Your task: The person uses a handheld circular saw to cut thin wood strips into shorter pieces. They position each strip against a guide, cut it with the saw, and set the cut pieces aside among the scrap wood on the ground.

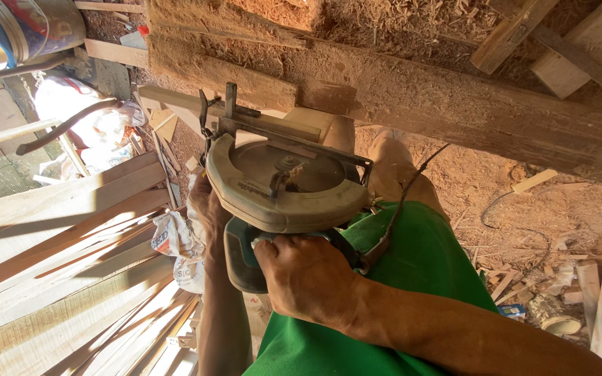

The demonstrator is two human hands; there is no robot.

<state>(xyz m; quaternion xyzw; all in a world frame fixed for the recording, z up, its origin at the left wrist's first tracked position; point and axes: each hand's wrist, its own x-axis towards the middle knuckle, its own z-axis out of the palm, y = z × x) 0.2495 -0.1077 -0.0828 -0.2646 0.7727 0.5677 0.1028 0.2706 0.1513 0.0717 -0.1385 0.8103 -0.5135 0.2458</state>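
One circular saw (283, 188) is in view, held near the centre of the frame. Its pale round blade guard faces the camera; its dark teal body sits below, at 6 o'clock from the guard. One metal base plate with a guide rail lies at 12 o'clock from the guard, set against one light wooden plank (245, 115).

Right hand (308, 278): closed around the saw's handle, at 6 o'clock from the guard, knuckles toward the camera. Left hand (207, 205): at 9 o'clock from the guard, wrapped against the saw's side; fingers are mostly hidden behind the tool, so the exact grip cannot be told.

One dark power cord (402, 198) runs from the saw's body toward 2 o'clock, over green shorts (412, 264) on the person's lap.

One heavy timber beam (454, 104), dusted with sawdust, crosses the upper frame from 11 o'clock toward 3 o'clock, behind the plank.

A stack of long thin wooden slats (64, 237), too many to count, fills the 8 o'clock region. One printed sack (172, 237) lies just beside the left forearm. One plastic bucket (15, 31) stands at 10 o'clock in the far corner. Sawdust and offcuts cover the floor (524, 209) at 3 o'clock.
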